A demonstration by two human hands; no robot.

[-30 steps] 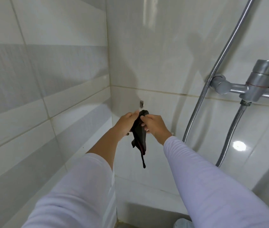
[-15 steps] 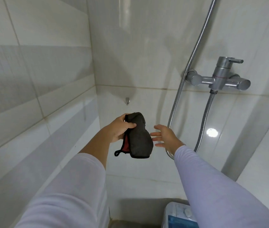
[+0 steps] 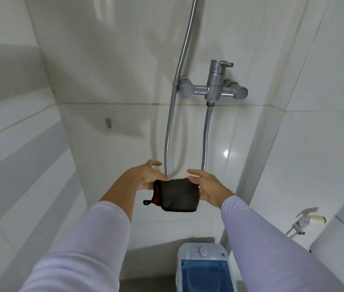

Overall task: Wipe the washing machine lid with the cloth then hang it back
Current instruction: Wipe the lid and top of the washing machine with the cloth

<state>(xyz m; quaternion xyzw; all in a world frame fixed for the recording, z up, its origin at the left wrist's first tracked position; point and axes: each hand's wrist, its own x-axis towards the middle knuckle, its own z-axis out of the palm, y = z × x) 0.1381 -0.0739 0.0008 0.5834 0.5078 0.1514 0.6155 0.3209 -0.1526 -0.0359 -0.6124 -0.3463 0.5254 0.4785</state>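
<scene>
A dark grey cloth (image 3: 179, 194) with a red inner edge and a small black loop at its lower left is held out flat in front of me. My left hand (image 3: 146, 175) grips its left edge, and my right hand (image 3: 208, 187) holds its right edge. The small metal wall hook (image 3: 108, 123) stands bare on the tiled wall, up and to the left of the cloth. Below, at the bottom of the view, is the small washing machine with a blue translucent lid (image 3: 205, 275) and a white control panel with a knob.
A chrome shower mixer (image 3: 214, 89) with two metal hoses (image 3: 172, 123) hangs on the wall just behind my hands. A tap with a cream handle (image 3: 305, 223) and a white toilet cistern (image 3: 343, 245) are at the right. White tiled walls close in at the left.
The cloth has come off the hook and moved down and to the right. My right hand, open half a second ago, now holds the cloth's right edge. The washing machine has come into view.
</scene>
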